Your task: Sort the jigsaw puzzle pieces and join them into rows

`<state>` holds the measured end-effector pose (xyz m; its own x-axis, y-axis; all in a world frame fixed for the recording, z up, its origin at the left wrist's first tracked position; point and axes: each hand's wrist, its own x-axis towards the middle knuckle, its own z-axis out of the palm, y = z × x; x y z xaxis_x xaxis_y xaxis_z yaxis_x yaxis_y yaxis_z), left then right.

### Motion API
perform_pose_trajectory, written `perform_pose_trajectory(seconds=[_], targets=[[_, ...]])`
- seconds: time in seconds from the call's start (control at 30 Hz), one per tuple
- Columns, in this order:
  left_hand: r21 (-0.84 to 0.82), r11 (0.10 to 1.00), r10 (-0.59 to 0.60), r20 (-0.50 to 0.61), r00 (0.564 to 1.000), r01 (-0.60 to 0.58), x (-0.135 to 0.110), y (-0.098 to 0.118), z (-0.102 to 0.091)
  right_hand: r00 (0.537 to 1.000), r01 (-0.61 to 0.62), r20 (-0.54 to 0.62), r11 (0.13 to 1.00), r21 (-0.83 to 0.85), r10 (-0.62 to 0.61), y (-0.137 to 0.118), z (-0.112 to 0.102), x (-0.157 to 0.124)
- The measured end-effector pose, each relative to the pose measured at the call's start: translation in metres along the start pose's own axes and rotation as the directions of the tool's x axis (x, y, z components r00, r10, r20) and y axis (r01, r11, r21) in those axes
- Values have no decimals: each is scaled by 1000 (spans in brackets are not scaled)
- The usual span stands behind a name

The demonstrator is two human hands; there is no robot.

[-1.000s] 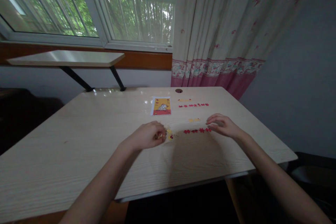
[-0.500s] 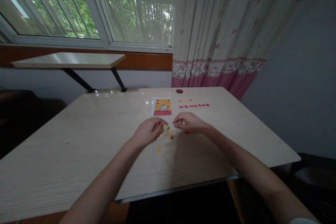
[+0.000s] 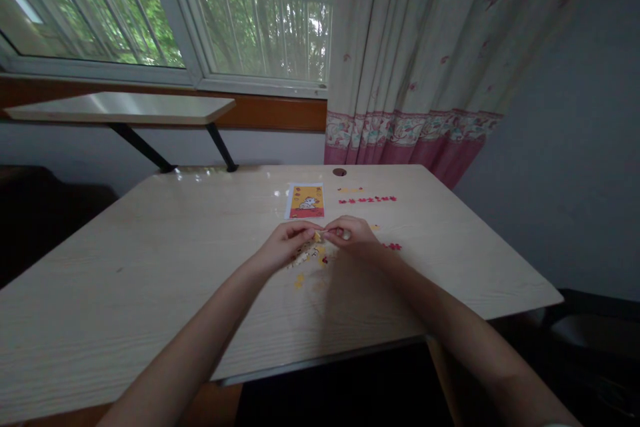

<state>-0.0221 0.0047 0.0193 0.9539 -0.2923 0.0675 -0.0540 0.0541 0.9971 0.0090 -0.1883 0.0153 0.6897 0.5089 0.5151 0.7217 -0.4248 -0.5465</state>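
My left hand (image 3: 283,245) and my right hand (image 3: 351,233) meet over the middle of the pale wooden table (image 3: 150,267). Both are closed in a pinch on small yellow puzzle pieces (image 3: 317,236), held fingertip to fingertip just above the tabletop. Under them lies a small cluster of yellow pieces (image 3: 311,256), and one more yellow piece (image 3: 299,280) lies nearer me. A short row of red pieces (image 3: 392,246) shows to the right of my right hand.
A small picture card (image 3: 307,201) with an orange and red cartoon lies farther back. Right of it runs a row of red pieces (image 3: 367,199) with yellow bits (image 3: 350,189) behind. A cable hole (image 3: 339,172) sits at the far edge. Window, folding shelf and curtain stand behind.
My right hand has moved left from the red row to meet my left hand. My left hand has lifted a piece off the yellow cluster, and loose yellow pieces now show below.
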Motion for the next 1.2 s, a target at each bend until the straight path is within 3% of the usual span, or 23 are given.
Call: perform_pose_trajectory(seconds=[0.27, 0.4, 0.63, 0.8, 1.0, 1.1, 1.2], targets=[[-205, 956, -197, 92, 976, 212, -5, 14, 0, 964, 176, -182, 978, -110, -194, -4, 2, -3], [-317, 913, -230, 121, 966, 257, -4, 11, -2, 964, 153, -208, 985, -81, -167, -6, 1, -5], [-329, 925, -185, 41, 982, 188, -4, 8, -2, 988, 34, -154, 999, 31, -29, -10, 4, -7], [-346, 918, -191, 47, 981, 195, -3, 7, -2, 983, -30, -172, 985, 168, 59, -13, 5, -6], [-339, 926, -174, -1, 985, 164, -3, 6, 0, 987, -29, -142, 960, 278, 71, -13, 6, -7], [-270, 955, -144, -70, 987, 120, -1, 3, 2, 992, -39, -106, 958, 283, 71, -12, 7, -7], [-92, 992, -90, -106, 990, 81, 0, -2, 2, 994, -46, -87, 967, 252, 70, -12, 6, -7]])
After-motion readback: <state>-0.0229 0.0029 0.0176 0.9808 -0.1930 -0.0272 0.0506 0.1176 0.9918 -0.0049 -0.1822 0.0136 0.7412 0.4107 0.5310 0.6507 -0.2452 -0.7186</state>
